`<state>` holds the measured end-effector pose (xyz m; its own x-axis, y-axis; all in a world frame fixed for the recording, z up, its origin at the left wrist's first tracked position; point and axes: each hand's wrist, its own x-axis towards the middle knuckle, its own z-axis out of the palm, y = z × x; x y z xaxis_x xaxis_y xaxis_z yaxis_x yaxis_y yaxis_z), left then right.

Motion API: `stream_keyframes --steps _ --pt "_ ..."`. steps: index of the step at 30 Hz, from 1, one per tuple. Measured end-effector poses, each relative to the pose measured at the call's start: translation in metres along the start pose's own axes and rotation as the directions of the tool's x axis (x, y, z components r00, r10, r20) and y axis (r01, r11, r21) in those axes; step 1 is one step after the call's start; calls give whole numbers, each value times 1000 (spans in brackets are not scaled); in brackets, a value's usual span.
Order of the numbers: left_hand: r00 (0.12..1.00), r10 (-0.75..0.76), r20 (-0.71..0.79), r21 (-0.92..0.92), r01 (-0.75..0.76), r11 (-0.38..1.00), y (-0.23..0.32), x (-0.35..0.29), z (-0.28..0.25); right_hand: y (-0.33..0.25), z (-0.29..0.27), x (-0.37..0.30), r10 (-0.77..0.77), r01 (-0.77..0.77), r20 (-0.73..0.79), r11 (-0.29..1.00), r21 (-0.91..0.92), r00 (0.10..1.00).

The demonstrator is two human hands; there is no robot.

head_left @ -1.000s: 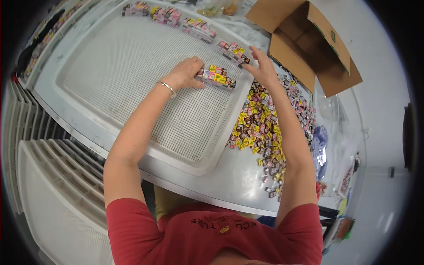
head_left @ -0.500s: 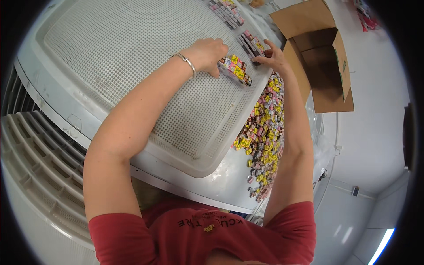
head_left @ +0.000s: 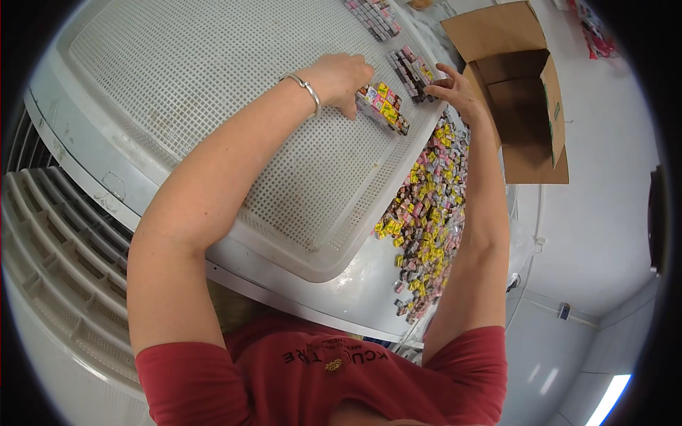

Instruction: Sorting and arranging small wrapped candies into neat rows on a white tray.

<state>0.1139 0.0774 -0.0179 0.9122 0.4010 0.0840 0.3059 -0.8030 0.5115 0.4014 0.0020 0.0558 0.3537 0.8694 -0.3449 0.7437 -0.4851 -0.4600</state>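
My left hand (head_left: 342, 82), a silver bracelet on its wrist, is at the left end of a block of small wrapped sweets (head_left: 384, 108) with yellow and pink tops. Its thumb and curled fingers close around that end; some fingers are hidden. The block rests on a white perforated tray (head_left: 284, 177). My right hand (head_left: 458, 92) is over the tray's right rim, thumb and forefinger apart. It is beside the right end of a second, darker group of sweets (head_left: 412, 74). A third group (head_left: 374, 18) lies farther back on the tray.
Loose wrapped sweets (head_left: 424, 220) lie heaped on the metal table (head_left: 348, 302), right of the tray. An open cardboard box (head_left: 522, 106) stands beyond my right hand. Slatted grey plastic trays (head_left: 57, 263) are stacked at the left, below the table edge.
My right hand has drawn slightly right, away from the darker group. My left hand stays at its block. The whole view has shifted a little.
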Motion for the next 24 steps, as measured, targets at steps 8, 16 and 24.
stream_keyframes --steps 8,16,24 --pt "1000 -9 23 -17 9 1000 1 1 0 -6 -13 -6 20 -20 15 999 29 1000" --pt "1000 7 -10 6 -7 1000 0 2 0 3 1 1 13 -14 16 1000 18 1000" --pt "997 72 1 -98 -72 993 -13 1 0 -4 26 -20 -260 145 -270 913 -382 927"
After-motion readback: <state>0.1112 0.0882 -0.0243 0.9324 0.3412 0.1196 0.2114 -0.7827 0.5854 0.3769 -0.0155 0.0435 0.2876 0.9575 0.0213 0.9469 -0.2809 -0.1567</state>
